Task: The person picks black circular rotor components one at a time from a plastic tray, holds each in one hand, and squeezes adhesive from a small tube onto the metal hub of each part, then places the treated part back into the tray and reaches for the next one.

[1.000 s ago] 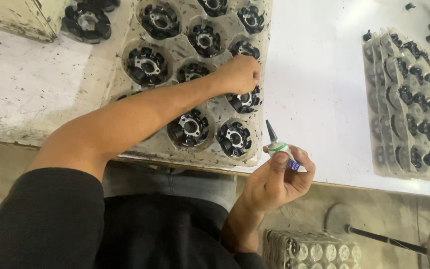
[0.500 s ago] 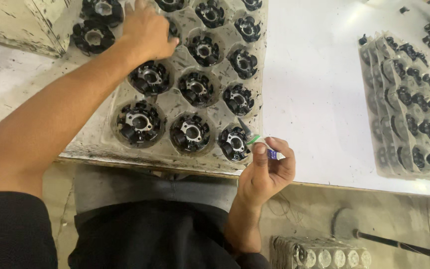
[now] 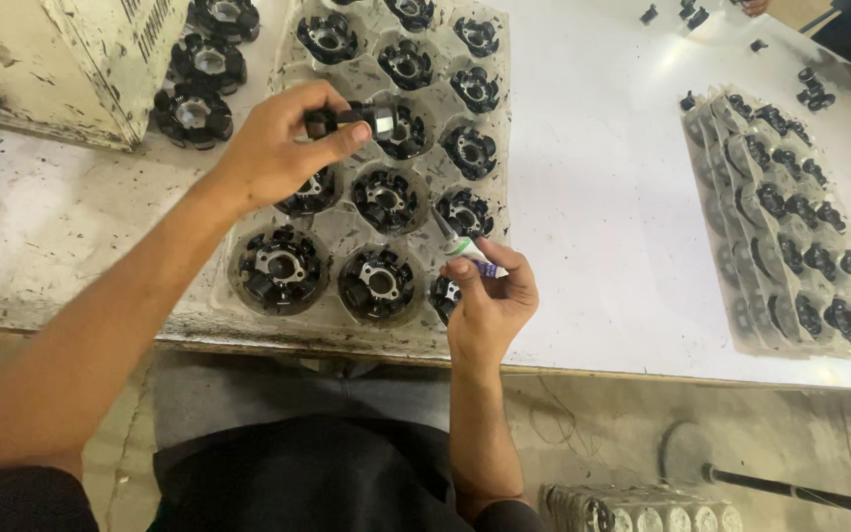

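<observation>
My left hand [image 3: 278, 148] holds a small dark part with a silvery end [image 3: 355, 122] above the clear plastic tray [image 3: 347, 229]. The tray has round pockets, each with a black round wound component [image 3: 281, 268] in it. My right hand [image 3: 491, 300] grips a small tube with a grey nozzle and a green band [image 3: 465, 243], its tip aimed up and left over the tray's near right pockets. The hand rests at the front edge of the table, over one of the black components.
A second tray of small black parts [image 3: 790, 227] lies at the right on the white table top [image 3: 603, 197]. A worn white box [image 3: 100, 59] stands at the far left with loose black components [image 3: 194, 108] beside it. Small loose parts [image 3: 687, 15] lie far back.
My left hand has drawn back from the far left pockets toward the tray's middle and now holds a small part. My right hand with the tube has stayed near the front edge.
</observation>
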